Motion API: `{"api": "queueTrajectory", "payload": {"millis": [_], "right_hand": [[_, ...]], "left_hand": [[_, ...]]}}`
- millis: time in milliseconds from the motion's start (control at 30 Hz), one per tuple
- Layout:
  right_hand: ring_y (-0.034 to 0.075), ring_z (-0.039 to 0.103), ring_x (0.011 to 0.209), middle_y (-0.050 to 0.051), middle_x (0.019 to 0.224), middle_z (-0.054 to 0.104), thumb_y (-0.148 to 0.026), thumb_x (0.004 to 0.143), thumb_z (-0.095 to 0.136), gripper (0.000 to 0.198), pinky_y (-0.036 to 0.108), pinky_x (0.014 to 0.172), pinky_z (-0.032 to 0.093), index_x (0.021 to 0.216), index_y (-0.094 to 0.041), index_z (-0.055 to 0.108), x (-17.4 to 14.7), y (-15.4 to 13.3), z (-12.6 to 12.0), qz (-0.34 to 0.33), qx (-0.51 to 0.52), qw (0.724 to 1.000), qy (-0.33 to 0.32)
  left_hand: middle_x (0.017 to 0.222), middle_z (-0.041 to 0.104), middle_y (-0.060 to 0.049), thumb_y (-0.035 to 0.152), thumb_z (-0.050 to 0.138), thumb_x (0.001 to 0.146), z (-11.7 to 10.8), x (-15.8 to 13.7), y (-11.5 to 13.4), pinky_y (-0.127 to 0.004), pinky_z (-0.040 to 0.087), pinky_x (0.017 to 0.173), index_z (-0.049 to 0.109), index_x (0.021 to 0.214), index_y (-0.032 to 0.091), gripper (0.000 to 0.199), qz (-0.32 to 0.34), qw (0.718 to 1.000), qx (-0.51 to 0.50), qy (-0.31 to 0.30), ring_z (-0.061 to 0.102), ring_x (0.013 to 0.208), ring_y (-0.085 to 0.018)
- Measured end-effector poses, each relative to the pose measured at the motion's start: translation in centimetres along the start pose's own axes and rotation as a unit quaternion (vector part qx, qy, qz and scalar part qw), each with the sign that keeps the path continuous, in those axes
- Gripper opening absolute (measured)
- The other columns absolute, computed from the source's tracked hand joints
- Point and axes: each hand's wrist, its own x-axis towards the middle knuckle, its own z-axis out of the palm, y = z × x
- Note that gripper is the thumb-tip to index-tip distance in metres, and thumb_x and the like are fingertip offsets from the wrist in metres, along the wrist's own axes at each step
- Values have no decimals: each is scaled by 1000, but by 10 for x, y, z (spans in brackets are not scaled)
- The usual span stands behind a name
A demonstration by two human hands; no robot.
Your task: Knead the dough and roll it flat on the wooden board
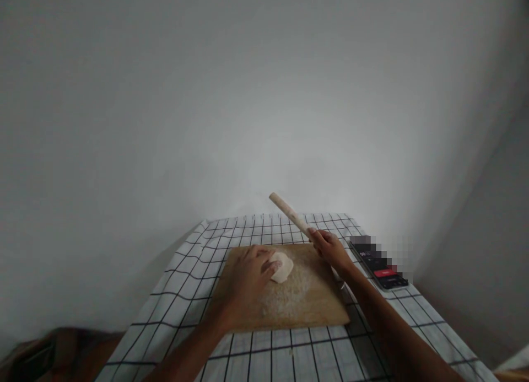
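Observation:
A small flattened piece of dough (pixel 282 268) shows pale against the wooden board (pixel 306 310), which is dusted with flour. My left hand (pixel 252 269) has its thumb and fingers at the left edge of the dough, gripping it; the fingers partly cover that edge. In my right hand (pixel 328 245) is a thin wooden rolling pin (pixel 289 211), held by its near end above the board's far right corner. The pin slants up and to the left, away from the dough.
Under the board lies a white tablecloth (pixel 252 354) with a black grid. A phone (pixel 382 269), partly pixelated, rests on the cloth at the right. A pale wall (pixel 264 106) rises behind the table. Dark, unclear items (pixel 53 351) sit low at the left.

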Motion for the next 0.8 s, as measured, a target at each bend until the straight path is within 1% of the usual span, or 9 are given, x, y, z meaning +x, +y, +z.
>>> {"api": "queueTrajectory", "payload": {"millis": [100,200,233,300,367,467,567,667,800], "right_hand": [[12,41,54,-3,60,46,-70,94,39,58,25,49,26,74,-19,57,-5,-2,-5,-18,-47,999,-5],[13,45,58,-2,61,51,-69,94,42,58,25,52,27,73,-18,61,-10,-8,-4,-55,-109,992,-42],[13,47,59,-2,62,53,-69,94,44,57,25,53,28,73,-18,63,-12,-10,-3,-72,-125,988,-59],[13,48,59,-2,62,55,-68,94,45,57,25,54,28,73,-18,64,-14,-13,1,-107,-155,978,-92],[12,45,55,-2,59,54,-67,96,43,60,25,54,26,67,-18,62,-16,-14,6,-126,-187,968,-114],[12,44,51,0,54,54,-61,100,34,64,27,53,25,60,-18,59,-17,-16,12,-130,-258,949,-123],[17,57,61,6,66,66,-50,104,31,58,29,58,31,69,-19,65,-17,-22,17,-127,-365,918,-88],[22,66,84,10,92,72,-39,105,30,46,30,70,40,88,-20,68,-15,-32,19,-126,-452,880,-72],[26,64,101,13,108,70,-32,104,29,38,36,81,45,106,-20,65,-8,-47,20,-138,-512,838,-127]], "left_hand": [[118,68,-6,40,51,96,-12,2,-2,-41,48,100,69,119,26,33,21,997,48,58,62,111,-24],[118,68,-6,37,44,99,-42,18,12,-39,46,102,67,117,23,32,53,984,54,159,59,114,-22],[118,68,-6,37,43,100,-51,24,18,-39,45,104,67,116,23,32,70,980,60,174,59,115,-22],[118,68,-5,37,40,101,-60,35,27,-39,44,105,67,114,24,32,96,981,76,152,58,115,-22],[117,70,-4,36,37,102,-54,40,25,-38,44,104,67,113,24,35,103,987,92,86,60,114,-21],[126,68,-6,30,35,101,-24,36,2,-39,41,107,64,124,24,38,76,988,132,-1,58,120,-21],[140,61,-7,28,36,99,2,26,-28,-41,38,111,60,133,24,41,63,984,155,-64,54,130,-23],[146,57,-7,30,40,98,7,24,-46,-47,36,113,65,125,25,37,78,981,159,-85,49,136,-29],[144,57,-9,31,43,98,2,30,-48,-48,35,112,71,110,24,31,62,986,136,-76,50,135,-31]]}}
